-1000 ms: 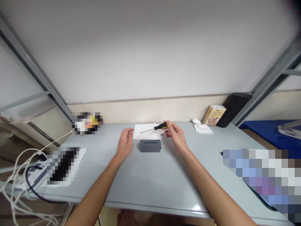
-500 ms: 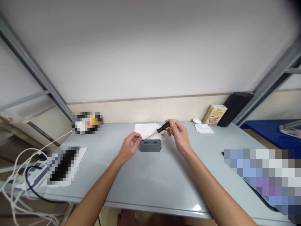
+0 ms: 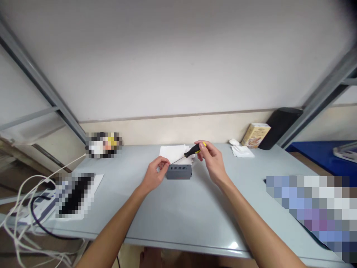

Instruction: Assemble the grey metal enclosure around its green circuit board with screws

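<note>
The right hand [image 3: 213,163] pinches the black and yellow handle of the screwdriver [image 3: 192,150], so its thin end slants down to the left. The left hand [image 3: 153,175] has its thumb and finger close together by that tip, maybe to guide it; I can't tell if they pinch it. The gray box [image 3: 179,172] sits flat on the tabletop [image 3: 178,216], between both arms, near side of the white paper [image 3: 169,152], easy to reach.

The hands [image 3: 183,163] hold a screwdriver [image 3: 192,150] above a grey box [image 3: 179,172].
</note>
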Demonstrator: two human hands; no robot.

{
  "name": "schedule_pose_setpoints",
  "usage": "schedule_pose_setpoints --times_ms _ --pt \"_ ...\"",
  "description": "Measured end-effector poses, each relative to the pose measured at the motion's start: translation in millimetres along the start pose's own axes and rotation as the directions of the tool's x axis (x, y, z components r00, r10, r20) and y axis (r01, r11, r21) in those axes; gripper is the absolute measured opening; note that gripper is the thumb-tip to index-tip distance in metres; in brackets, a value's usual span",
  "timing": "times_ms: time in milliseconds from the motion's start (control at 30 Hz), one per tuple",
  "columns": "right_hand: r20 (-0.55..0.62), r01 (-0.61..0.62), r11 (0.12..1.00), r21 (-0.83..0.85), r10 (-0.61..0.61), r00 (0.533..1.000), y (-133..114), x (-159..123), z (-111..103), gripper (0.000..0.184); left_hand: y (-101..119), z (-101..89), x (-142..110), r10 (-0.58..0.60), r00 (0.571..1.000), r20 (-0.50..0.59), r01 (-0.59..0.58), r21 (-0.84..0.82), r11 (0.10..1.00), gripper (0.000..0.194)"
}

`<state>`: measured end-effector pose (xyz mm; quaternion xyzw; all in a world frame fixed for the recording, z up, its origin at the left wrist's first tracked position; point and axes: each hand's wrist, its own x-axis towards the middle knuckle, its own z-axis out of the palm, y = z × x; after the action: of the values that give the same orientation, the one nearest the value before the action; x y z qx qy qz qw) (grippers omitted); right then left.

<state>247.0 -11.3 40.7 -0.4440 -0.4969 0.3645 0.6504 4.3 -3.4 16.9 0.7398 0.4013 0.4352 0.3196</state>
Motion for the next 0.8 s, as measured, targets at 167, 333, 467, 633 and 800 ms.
schedule_pose_setpoints --times_ms 167,333,467,633,800 --pt "0.025 0.016 1.0 -0.013 -0.016 1.0 -4.7 -2.5 0.8 0.041 1.3 2.2 1.0 -0.027 1.0 0.001 0.027 -0.033 0.999 0.018" --pt "0.042 0.047 0.999 0.01 -0.047 0.998 -10.2 -4.9 3.3 0.043 0.8 4.8 1.6 -0.072 0.997 0.005 0.072 -0.08 0.994 0.018" --pt "0.051 0.055 0.998 0.034 -0.057 0.997 -14.1 -6.3 4.1 0.04 0.3 5.4 2.2 -0.13 0.991 0.025 0.132 -0.1 0.986 0.018" --pt "0.033 0.035 0.998 0.054 -0.036 0.999 -18.8 -7.9 4.5 0.037 2.1 5.6 4.5 -0.226 0.972 0.065 0.232 -0.089 0.969 0.02" --pt "-0.053 0.006 0.998 0.061 -0.003 0.999 -15.7 -5.1 2.7 0.037 0.8 7.0 6.7 -0.256 0.963 0.085 0.262 -0.064 0.963 0.022"
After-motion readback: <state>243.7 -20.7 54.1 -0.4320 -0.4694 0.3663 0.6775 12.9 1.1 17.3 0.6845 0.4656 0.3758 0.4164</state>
